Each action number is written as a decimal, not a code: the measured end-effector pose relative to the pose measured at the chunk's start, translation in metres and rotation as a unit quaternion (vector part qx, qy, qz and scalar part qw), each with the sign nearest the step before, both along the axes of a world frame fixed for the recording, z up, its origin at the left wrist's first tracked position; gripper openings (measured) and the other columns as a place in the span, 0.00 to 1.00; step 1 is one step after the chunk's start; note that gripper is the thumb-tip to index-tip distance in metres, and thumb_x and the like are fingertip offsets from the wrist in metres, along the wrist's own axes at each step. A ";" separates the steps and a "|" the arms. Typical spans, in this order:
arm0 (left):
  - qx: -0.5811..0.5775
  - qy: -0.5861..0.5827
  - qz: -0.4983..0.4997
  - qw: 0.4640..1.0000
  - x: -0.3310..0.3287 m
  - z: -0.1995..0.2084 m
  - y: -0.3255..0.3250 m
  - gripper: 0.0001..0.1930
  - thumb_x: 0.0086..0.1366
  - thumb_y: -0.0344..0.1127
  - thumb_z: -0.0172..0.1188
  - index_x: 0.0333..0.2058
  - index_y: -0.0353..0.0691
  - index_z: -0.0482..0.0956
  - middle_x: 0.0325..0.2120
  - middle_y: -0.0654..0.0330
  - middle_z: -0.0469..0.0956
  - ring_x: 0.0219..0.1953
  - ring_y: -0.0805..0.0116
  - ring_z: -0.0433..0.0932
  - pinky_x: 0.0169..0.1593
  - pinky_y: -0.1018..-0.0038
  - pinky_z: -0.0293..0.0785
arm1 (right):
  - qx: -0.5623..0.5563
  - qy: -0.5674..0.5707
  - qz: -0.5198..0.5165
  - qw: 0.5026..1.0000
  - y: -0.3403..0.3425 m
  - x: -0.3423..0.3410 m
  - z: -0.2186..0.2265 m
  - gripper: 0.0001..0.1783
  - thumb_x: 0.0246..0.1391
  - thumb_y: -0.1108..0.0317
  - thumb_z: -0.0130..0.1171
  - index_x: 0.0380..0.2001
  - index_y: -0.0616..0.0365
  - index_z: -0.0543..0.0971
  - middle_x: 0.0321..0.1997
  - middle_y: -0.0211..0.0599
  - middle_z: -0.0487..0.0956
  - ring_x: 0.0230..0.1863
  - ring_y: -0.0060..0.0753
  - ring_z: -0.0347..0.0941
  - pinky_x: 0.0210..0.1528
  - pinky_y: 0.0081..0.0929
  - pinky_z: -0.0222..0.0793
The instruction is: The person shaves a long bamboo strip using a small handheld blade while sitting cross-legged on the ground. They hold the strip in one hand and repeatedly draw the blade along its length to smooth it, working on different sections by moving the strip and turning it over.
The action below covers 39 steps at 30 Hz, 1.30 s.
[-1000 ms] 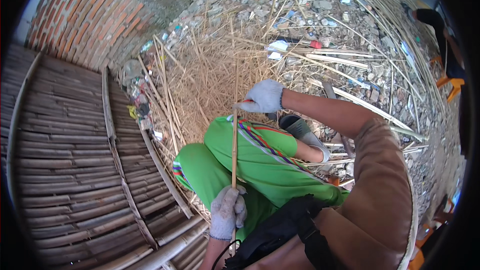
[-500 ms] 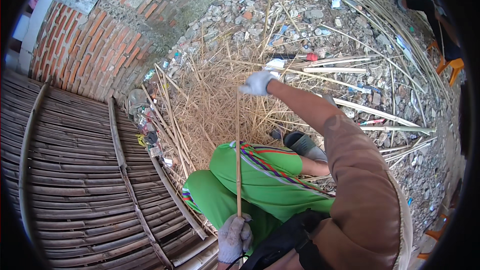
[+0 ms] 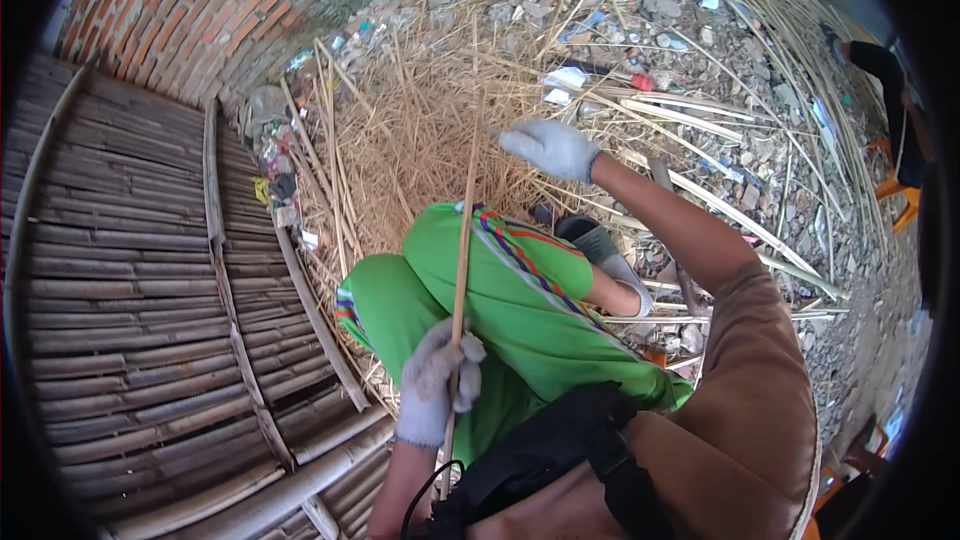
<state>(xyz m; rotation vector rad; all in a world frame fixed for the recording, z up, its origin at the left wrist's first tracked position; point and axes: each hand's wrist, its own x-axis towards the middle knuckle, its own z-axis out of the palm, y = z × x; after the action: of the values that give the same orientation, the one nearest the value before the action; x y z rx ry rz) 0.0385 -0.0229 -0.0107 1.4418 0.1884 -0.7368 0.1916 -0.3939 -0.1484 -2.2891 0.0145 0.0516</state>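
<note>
A thin bamboo strip [image 3: 463,265] runs lengthwise over my green trouser legs, its far end lying over the pile of straw-like shavings [image 3: 410,150]. My left hand [image 3: 432,385], in a pale knitted glove, is closed around the strip near its lower part, and the butt end sticks out below the fist. To the right of the strip's far half is my right hand [image 3: 552,148], gloved too. Its fingers stretch toward the strip with a small gap between, and nothing shows in them.
On my left lies a slatted bamboo panel [image 3: 130,330]. A brick wall [image 3: 185,15] rises at the far left. Split bamboo pieces [image 3: 690,120] and long strips lie over rubble on the right. At the right edge another person's dark-sleeved arm [image 3: 880,65] shows near an orange stool [image 3: 905,205].
My left hand has moved forward with the strip, whose far end now reaches farther over the shavings. My right hand has come off the strip and shifted to the right.
</note>
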 end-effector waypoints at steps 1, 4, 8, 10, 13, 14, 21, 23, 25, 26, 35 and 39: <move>-0.004 -0.005 -0.005 1.000 0.008 -0.002 -0.007 0.27 0.82 0.40 0.58 0.68 0.23 0.70 0.36 0.60 0.82 0.19 0.76 0.73 0.19 0.78 0.67 | 0.018 -0.012 0.026 0.999 0.010 -0.011 0.012 0.43 0.75 0.26 0.43 0.57 0.55 0.85 0.53 0.58 0.87 0.57 0.65 0.83 0.61 0.53 0.77; 0.017 -0.031 -0.018 0.999 0.020 -0.003 -0.019 0.27 0.83 0.42 0.58 0.69 0.25 0.71 0.34 0.63 0.81 0.19 0.78 0.72 0.19 0.79 0.67 | -0.053 0.014 0.086 0.995 0.042 -0.027 0.045 0.43 0.75 0.26 0.42 0.53 0.53 0.87 0.50 0.58 0.88 0.53 0.65 0.86 0.58 0.54 0.80; 0.065 -0.056 -0.022 0.996 0.021 -0.006 -0.018 0.22 0.84 0.40 0.56 0.65 0.27 0.76 0.31 0.63 0.80 0.16 0.79 0.68 0.18 0.79 0.64 | -0.130 0.019 0.129 0.983 0.067 -0.036 0.066 0.42 0.74 0.25 0.41 0.45 0.49 0.90 0.44 0.55 0.90 0.47 0.63 0.88 0.53 0.57 0.83; 0.068 -0.053 -0.019 0.996 0.023 -0.004 -0.020 0.22 0.85 0.40 0.55 0.65 0.28 0.76 0.30 0.64 0.79 0.15 0.79 0.67 0.17 0.78 0.64 | -0.141 0.006 0.170 0.975 0.078 -0.046 0.073 0.44 0.74 0.23 0.41 0.37 0.51 0.90 0.37 0.54 0.89 0.40 0.63 0.88 0.45 0.59 0.84; 0.065 -0.048 -0.022 0.997 0.021 -0.004 -0.019 0.21 0.85 0.40 0.55 0.65 0.28 0.76 0.28 0.64 0.78 0.14 0.79 0.66 0.17 0.78 0.63 | -0.180 -0.044 0.177 0.967 0.089 -0.060 0.077 0.42 0.74 0.26 0.46 0.30 0.52 0.89 0.27 0.54 0.85 0.30 0.62 0.85 0.35 0.58 0.82; 0.058 -0.050 -0.024 0.997 0.020 -0.005 -0.018 0.21 0.85 0.40 0.54 0.64 0.28 0.76 0.28 0.65 0.78 0.14 0.79 0.66 0.17 0.78 0.63 | -0.164 -0.070 0.175 0.968 0.087 -0.055 0.069 0.43 0.74 0.24 0.45 0.29 0.51 0.88 0.26 0.54 0.84 0.30 0.63 0.85 0.34 0.57 0.81; 0.076 -0.055 -0.046 0.995 0.006 -0.002 -0.008 0.25 0.86 0.44 0.54 0.70 0.30 0.74 0.30 0.65 0.78 0.14 0.80 0.68 0.16 0.79 0.64 | -0.171 -0.016 0.119 0.978 0.061 -0.024 0.047 0.45 0.73 0.21 0.39 0.35 0.49 0.89 0.32 0.53 0.88 0.36 0.64 0.87 0.41 0.58 0.83; 0.124 -0.067 -0.070 0.988 -0.004 0.008 -0.004 0.25 0.86 0.43 0.54 0.70 0.30 0.75 0.30 0.65 0.78 0.15 0.80 0.69 0.16 0.80 0.65 | -0.195 0.018 0.098 0.976 0.041 -0.011 0.035 0.46 0.73 0.21 0.38 0.36 0.48 0.90 0.34 0.52 0.89 0.39 0.62 0.88 0.42 0.58 0.83; 0.140 -0.070 -0.067 0.985 -0.008 0.011 -0.003 0.25 0.86 0.43 0.54 0.69 0.29 0.75 0.29 0.66 0.78 0.15 0.81 0.69 0.16 0.80 0.64 | -0.198 0.002 0.103 0.975 0.044 -0.008 0.027 0.46 0.74 0.22 0.37 0.37 0.49 0.91 0.36 0.53 0.89 0.40 0.62 0.88 0.43 0.57 0.83; 0.151 -0.078 -0.060 0.984 -0.009 0.011 -0.003 0.25 0.85 0.43 0.55 0.69 0.28 0.76 0.28 0.66 0.77 0.15 0.81 0.68 0.16 0.80 0.64 | -0.176 -0.007 0.123 0.977 0.052 -0.015 0.036 0.45 0.74 0.23 0.37 0.38 0.49 0.91 0.36 0.53 0.89 0.41 0.63 0.87 0.44 0.57 0.83; 0.180 -0.075 -0.077 0.978 -0.018 0.017 0.007 0.25 0.86 0.44 0.54 0.69 0.31 0.76 0.28 0.67 0.77 0.16 0.81 0.70 0.18 0.79 0.66 | -0.166 -0.016 0.131 0.977 0.054 -0.006 0.031 0.39 0.75 0.27 0.42 0.43 0.45 0.92 0.40 0.52 0.90 0.43 0.62 0.88 0.48 0.57 0.83; 0.202 -0.096 -0.095 0.970 -0.032 0.022 0.020 0.27 0.84 0.44 0.56 0.69 0.28 0.76 0.25 0.66 0.77 0.15 0.80 0.70 0.18 0.79 0.64 | -0.167 -0.018 0.110 0.980 0.031 0.017 0.014 0.41 0.75 0.27 0.42 0.42 0.48 0.92 0.41 0.54 0.90 0.44 0.63 0.87 0.48 0.58 0.82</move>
<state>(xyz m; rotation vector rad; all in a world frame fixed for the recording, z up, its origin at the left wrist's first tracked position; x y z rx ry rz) 0.0065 -0.0026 0.0116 1.9307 0.0514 -0.7347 0.2082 -0.3625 -0.1346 -2.6185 -0.2694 0.1316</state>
